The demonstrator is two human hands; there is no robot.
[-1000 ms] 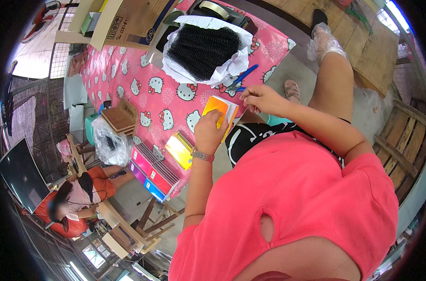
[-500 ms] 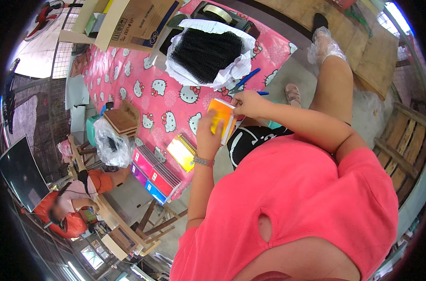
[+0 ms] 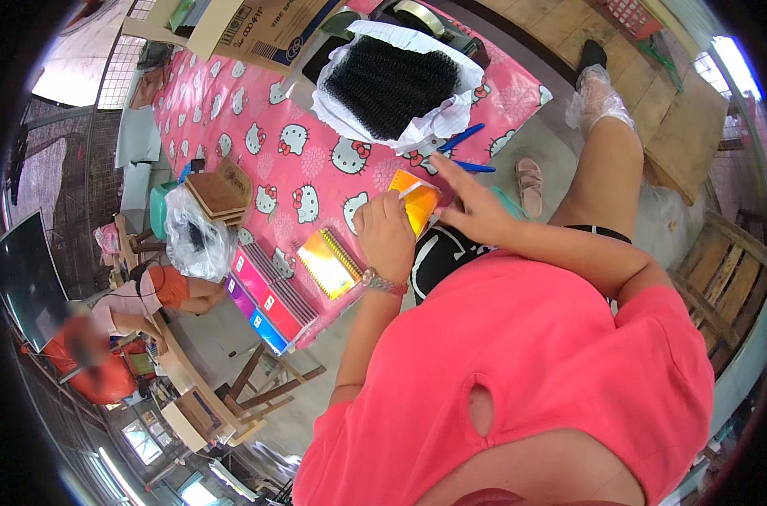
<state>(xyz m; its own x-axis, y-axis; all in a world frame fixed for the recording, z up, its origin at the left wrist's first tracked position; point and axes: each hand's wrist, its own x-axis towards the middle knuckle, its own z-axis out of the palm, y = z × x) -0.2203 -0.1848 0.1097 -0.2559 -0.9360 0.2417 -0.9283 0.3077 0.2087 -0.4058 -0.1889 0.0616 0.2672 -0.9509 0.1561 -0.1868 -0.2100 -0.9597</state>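
Note:
A small orange-yellow notebook [image 3: 420, 205] is tilted at the near edge of the pink-covered table. My left hand [image 3: 385, 234] grips it from the left, fingers curled over its side. To its right, my right hand [image 3: 478, 204] has its fingers stretched out and apart; whether the thumb touches the cover is hard to tell. Left of my left wrist lie yellow spiral notebooks [image 3: 328, 263]. Beyond my right fingertips rests a tool with two long blue handles [image 3: 472, 166], its far end partly hidden by white paper.
Crinkled black mesh material [image 3: 390, 88] sits on white paper [image 3: 341, 105]. Pink, purple, red and blue notebooks [image 3: 269, 299] are stacked at the table's left corner, beside a clear plastic bag [image 3: 199, 240] and brown boards [image 3: 215, 198]. A cardboard box [image 3: 265, 34] stands behind. Another person sits left.
My right hand has left the notebook's edge and its fingers have spread. My left hand has closed round the notebook's left side. The whole view has shifted slightly.

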